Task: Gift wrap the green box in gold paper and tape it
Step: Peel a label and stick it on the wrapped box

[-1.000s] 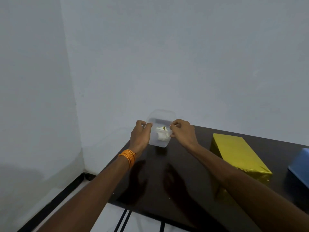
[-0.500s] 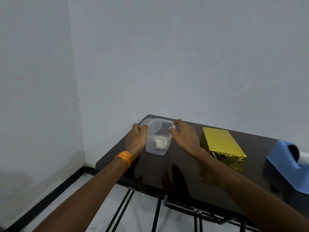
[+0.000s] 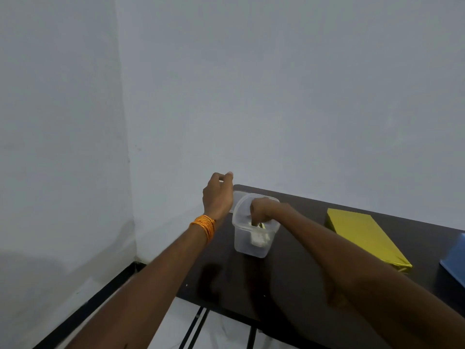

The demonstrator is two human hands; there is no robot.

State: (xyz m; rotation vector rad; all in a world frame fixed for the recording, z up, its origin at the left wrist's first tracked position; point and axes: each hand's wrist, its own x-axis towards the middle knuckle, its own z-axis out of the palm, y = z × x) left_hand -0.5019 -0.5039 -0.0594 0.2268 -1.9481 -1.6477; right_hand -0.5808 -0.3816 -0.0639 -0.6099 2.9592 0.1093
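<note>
The right hand point(image 3: 261, 210) is inserted into the clear container point(image 3: 247, 245), the left hand point(image 3: 217, 195) raised curled at its left; neither grip can be determined. The gold-wrapped box point(image 3: 362, 238) is placed to its right

Tabletop point(image 3: 236, 280) strip before the clear tub point(image 3: 247, 245) lies open; gold-wrapped box point(image 3: 357, 230) stands rightward; wall point(image 3: 302, 122) behind.

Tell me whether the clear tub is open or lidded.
Open. The clear tub has no lid on its rim, and the right hand reaches down inside through the top.
</note>
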